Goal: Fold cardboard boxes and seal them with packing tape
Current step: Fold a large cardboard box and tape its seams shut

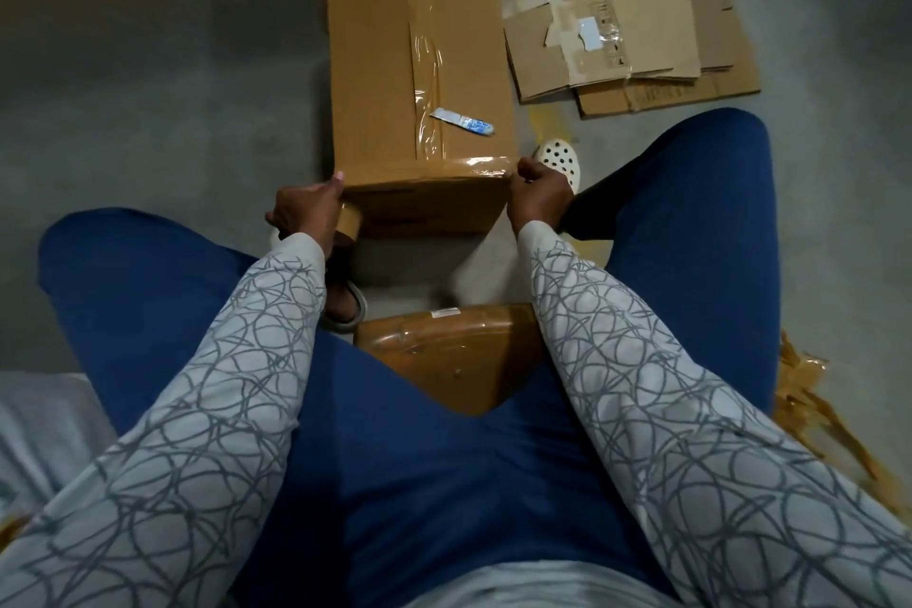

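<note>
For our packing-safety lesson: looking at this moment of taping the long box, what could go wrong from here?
1. The blue cutter lies loose on the box top; jostling the box might slide it off.
2. The left hand holds the tape roll at the corner while the right hand pins the strip's end; slack could wrinkle it.

Single head view; looks steeply down, close over lap; floor [148, 89] beyond.
</note>
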